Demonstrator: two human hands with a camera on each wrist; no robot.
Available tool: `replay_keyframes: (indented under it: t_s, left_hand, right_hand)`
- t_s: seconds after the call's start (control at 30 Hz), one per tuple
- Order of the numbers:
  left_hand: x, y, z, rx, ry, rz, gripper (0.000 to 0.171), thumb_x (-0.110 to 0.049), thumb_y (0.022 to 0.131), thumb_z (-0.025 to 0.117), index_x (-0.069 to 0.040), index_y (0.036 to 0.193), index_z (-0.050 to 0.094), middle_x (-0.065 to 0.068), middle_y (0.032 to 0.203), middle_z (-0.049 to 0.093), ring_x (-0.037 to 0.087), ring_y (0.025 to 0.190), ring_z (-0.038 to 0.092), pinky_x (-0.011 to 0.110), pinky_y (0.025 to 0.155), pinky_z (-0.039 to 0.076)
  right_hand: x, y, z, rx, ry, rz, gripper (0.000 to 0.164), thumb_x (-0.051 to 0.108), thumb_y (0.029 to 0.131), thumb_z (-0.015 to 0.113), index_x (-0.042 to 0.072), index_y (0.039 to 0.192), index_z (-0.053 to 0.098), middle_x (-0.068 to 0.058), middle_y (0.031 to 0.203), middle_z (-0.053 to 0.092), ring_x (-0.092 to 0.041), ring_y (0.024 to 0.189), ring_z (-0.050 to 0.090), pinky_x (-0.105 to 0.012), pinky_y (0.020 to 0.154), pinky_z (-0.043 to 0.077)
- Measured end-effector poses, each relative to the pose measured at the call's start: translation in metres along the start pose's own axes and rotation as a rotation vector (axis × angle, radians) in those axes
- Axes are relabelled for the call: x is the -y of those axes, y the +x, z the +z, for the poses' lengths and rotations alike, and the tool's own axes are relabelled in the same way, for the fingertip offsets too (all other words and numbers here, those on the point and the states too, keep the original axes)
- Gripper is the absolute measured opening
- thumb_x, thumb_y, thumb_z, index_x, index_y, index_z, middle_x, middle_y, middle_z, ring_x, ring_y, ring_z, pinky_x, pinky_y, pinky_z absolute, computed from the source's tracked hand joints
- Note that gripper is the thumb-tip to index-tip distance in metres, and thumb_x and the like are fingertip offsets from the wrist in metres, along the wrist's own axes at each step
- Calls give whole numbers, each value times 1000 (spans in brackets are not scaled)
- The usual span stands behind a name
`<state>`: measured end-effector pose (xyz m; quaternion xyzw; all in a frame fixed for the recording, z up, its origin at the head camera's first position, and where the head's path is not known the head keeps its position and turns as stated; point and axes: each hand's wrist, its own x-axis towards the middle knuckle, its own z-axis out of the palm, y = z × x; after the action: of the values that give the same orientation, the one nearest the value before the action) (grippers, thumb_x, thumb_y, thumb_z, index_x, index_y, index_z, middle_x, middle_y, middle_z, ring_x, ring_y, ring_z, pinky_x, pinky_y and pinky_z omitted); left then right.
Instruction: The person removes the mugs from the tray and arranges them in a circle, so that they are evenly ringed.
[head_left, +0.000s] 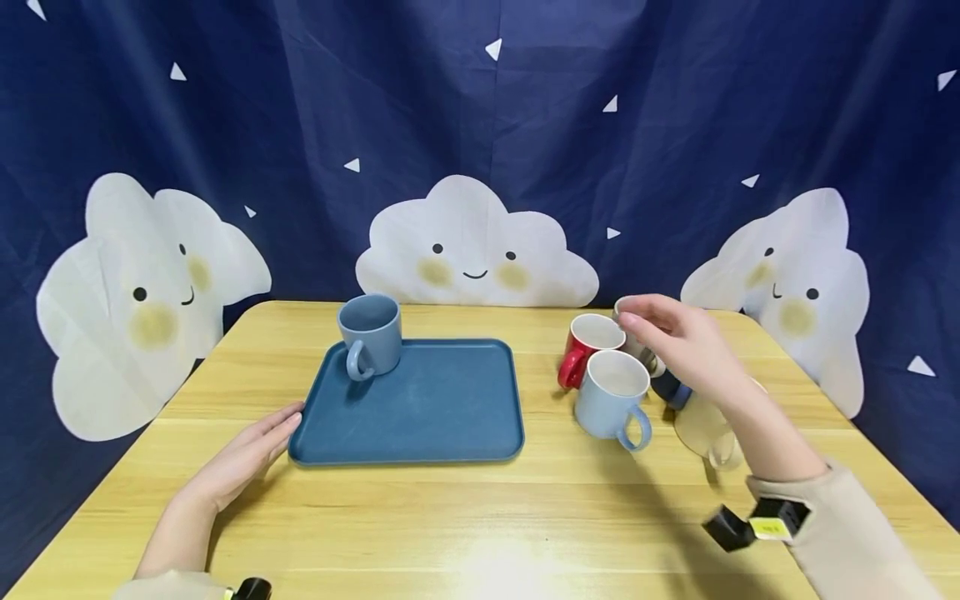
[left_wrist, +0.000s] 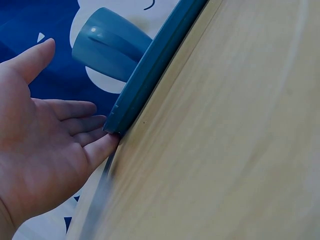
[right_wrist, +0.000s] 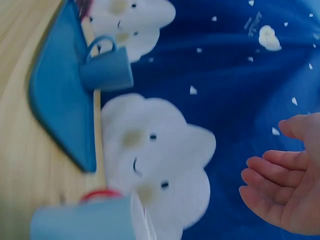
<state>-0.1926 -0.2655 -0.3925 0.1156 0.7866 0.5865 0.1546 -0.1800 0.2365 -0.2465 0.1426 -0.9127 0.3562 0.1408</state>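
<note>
A blue tray [head_left: 442, 417] lies on the table, with a grey-blue mug [head_left: 381, 343] upright at its back left corner. My left hand [head_left: 243, 454] rests beside the tray, its extended fingers touching the left edge; the left wrist view shows the fingertips at the rim. My right hand [head_left: 686, 346] hovers above a group of mugs, fingers loosely bent, holding nothing in the right wrist view. Below and around it stand a red mug [head_left: 573, 358], a light blue mug [head_left: 602, 410], a cream mug [head_left: 693, 427], a partly hidden greyish mug [head_left: 636, 348] and a mostly covered dark blue mug [head_left: 667, 388].
The wooden table [head_left: 420, 533] extends in front of the tray and between tray and mugs. A dark blue curtain [head_left: 480, 100] with white clouds and triangles hangs behind the table and along both sides.
</note>
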Motion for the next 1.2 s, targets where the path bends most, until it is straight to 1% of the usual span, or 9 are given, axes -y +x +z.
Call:
replay_keyframes:
  t_s: [0.13, 0.2, 0.3, 0.43, 0.5, 0.67, 0.93, 1.03, 1.2]
  left_hand:
    - [0, 0, 0, -7, 7, 0, 68, -33, 102, 34, 14, 143, 5, 31, 149, 5, 41, 136, 8, 30, 109, 25]
    - [-1, 0, 0, -8, 13, 3, 68, -33, 102, 34, 14, 143, 6, 31, 148, 6, 41, 136, 8, 36, 109, 22]
    - [-1, 0, 0, -13, 17, 9, 68, -33, 102, 34, 14, 143, 7, 31, 148, 7, 41, 136, 8, 36, 109, 22]
    - [0, 0, 0, -21, 24, 15, 68, -34, 102, 35, 14, 142, 8, 31, 148, 8, 40, 136, 9, 36, 109, 22]
    - [-1, 0, 1, -26, 23, 11, 69, -35, 101, 35, 14, 142, 9, 31, 148, 9, 40, 136, 9, 41, 109, 19]
    - [0, 0, 3, -32, 13, -1, 70, -36, 101, 35, 14, 142, 9, 31, 148, 9, 40, 137, 8, 46, 108, 15]
    - [3, 0, 4, -33, 8, -12, 70, -36, 101, 36, 13, 143, 8, 30, 149, 8, 38, 137, 8, 37, 108, 19]
    - [3, -1, 4, -37, 6, -11, 70, -36, 101, 36, 13, 143, 8, 30, 149, 8, 38, 137, 8, 40, 109, 18]
    - [1, -1, 3, -39, 3, -1, 70, -36, 101, 35, 13, 143, 8, 30, 149, 9, 39, 137, 9, 46, 109, 14]
  right_hand:
    - [14, 19, 22, 64, 67, -26, 35, 28, 93, 57, 2, 116, 61, -12, 108, 65, -21, 92, 60, -28, 78, 50]
    - [20, 27, 35, 95, 92, -38, 35, 27, 93, 58, 1, 116, 61, -12, 109, 64, -24, 94, 60, -35, 82, 51]
    - [28, 37, 57, 129, 110, -53, 34, 27, 92, 59, 2, 116, 61, -10, 109, 65, -24, 94, 60, -39, 83, 50]
    - [39, 49, 87, 156, 135, -71, 34, 27, 91, 60, 4, 115, 62, -8, 108, 66, -23, 97, 61, -38, 84, 50]
    - [42, 54, 103, 176, 162, -81, 34, 26, 90, 61, 2, 115, 62, -9, 107, 66, -23, 99, 61, -38, 84, 50]
    - [46, 66, 147, 219, 241, -72, 37, 25, 89, 63, -1, 115, 62, -11, 106, 66, -22, 96, 62, -34, 83, 51]
    - [58, 77, 209, 268, 378, 17, 44, 27, 85, 69, 2, 120, 60, -6, 105, 67, -16, 96, 62, -27, 82, 52]
    - [65, 81, 230, 273, 428, 42, 46, 27, 83, 71, 1, 120, 60, -5, 105, 67, -16, 96, 62, -26, 82, 51]
    - [76, 82, 261, 292, 463, 79, 47, 30, 84, 69, 3, 122, 59, -3, 107, 66, -13, 98, 61, -24, 82, 51]
